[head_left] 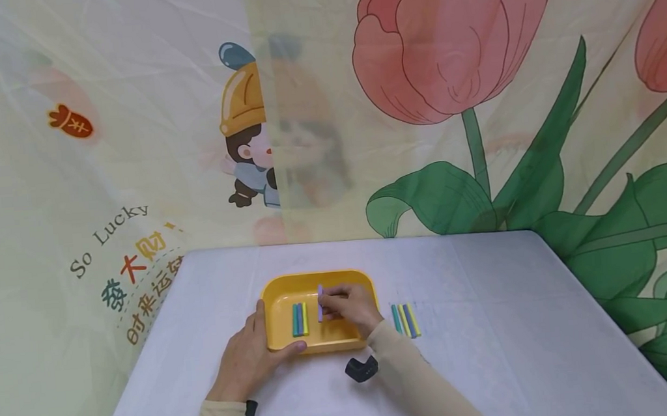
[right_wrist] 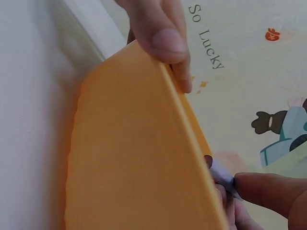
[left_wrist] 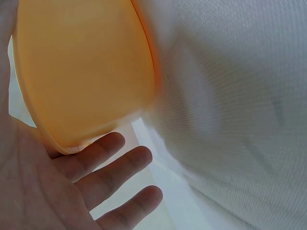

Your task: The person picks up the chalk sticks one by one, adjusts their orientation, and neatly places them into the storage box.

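A yellow tray (head_left: 321, 349) stands on the table. My left hand (head_left: 249, 353) holds it at the near left corner, thumb over the front rim and fingers along the left side. In the left wrist view, several fingers (left_wrist: 115, 179) extend loosely beside the tray wall (left_wrist: 91, 62). Over the tray's inside, my right hand (head_left: 350, 306) pinches a slim purple stick (head_left: 320, 304) upright in the head view. Its lower part shows in the right wrist view as a purple piece (right_wrist: 221, 176) at the thumb. Left of it, teal, blue and yellow sticks (head_left: 300, 320) lie side by side in the tray.
Right of the tray, several teal, yellow and blue sticks (head_left: 406, 320) lie in a row on the white tablecloth (head_left: 496, 326). A printed curtain (head_left: 313, 105) with tulips hangs behind the table's far edge. Black wrist straps (head_left: 361, 369) show at the sleeves.
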{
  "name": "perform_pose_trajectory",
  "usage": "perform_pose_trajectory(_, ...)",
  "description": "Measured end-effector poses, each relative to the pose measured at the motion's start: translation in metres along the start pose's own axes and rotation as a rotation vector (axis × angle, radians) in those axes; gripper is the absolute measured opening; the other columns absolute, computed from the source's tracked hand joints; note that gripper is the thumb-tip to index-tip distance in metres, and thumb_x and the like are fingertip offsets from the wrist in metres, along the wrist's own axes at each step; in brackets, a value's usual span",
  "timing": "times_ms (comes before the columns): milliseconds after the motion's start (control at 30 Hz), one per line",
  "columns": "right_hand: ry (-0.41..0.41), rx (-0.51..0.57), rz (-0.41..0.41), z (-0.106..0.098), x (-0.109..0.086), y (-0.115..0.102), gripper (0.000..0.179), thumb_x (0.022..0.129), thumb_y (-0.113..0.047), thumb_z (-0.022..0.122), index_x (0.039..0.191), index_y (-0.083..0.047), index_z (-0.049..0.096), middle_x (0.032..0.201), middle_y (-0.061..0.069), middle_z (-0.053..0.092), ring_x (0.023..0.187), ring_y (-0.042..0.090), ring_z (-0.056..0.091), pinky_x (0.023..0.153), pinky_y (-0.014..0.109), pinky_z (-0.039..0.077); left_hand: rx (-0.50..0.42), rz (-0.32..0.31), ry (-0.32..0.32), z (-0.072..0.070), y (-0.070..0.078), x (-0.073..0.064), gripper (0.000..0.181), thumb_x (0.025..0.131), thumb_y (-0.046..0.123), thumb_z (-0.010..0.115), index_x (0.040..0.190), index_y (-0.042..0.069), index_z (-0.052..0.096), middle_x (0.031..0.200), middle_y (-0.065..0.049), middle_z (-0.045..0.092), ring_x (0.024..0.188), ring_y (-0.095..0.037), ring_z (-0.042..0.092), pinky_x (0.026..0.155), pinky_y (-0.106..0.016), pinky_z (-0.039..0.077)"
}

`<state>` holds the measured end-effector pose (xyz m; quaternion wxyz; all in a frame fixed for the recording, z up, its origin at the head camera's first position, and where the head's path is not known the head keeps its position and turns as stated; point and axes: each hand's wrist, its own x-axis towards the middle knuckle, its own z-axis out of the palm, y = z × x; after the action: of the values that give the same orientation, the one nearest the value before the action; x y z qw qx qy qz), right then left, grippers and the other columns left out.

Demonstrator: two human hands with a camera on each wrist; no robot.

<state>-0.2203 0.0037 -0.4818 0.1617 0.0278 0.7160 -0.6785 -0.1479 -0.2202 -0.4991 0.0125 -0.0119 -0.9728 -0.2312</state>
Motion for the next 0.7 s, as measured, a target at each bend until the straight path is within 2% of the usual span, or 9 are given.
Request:
perform_pose_trajectory(400, -0.02, -0.16, 0.069, 0.011, 0.006, 0.008, 0.021, 0.092, -0.019, 0.077, 0.106, -0.003, 0.073, 0.09, 0.009, 0.07, 0.075, 0.021, 0.068, 0.072, 0.03, 0.061, -0.005, 0.01, 0.003, 0.002, -0.001, 0.0, 0.134, 0.075, 0.085, 0.062, 0.159, -0.007, 0.013, 0.148, -0.029, 0.044, 0.118, -0.044, 0.058, 0.1, -0.055, 0.048)
perform_pose_trajectory(533, 0.003, -0.243, 0.088, 0.016, 0.006, 0.008, 0.02, 0.092, -0.021, 0.077, 0.104, -0.006, 0.073, 0.086, 0.007, 0.07, 0.07, 0.019, 0.067, 0.069, 0.028, 0.06, 0.001, 0.019, 0.014, 0.002, -0.001, 0.0, 0.133, 0.075, 0.085, 0.063, 0.159, -0.007, 0.014, 0.147, -0.029, 0.045, 0.115, -0.043, 0.06, 0.098, -0.054, 0.05)
perform_pose_trajectory(700, 0.034, -0.317, 0.065, 0.023, 0.01, 0.008, 0.016, 0.092, -0.017, 0.077, 0.1, -0.005, 0.072, 0.082, 0.006, 0.069, 0.066, 0.018, 0.067, 0.063, 0.026, 0.059, 0.008, 0.024, 0.022, 0.001, -0.002, 0.0, 0.132, 0.076, 0.084, 0.063, 0.159, -0.007, 0.015, 0.147, -0.029, 0.046, 0.115, -0.044, 0.06, 0.098, -0.054, 0.05)
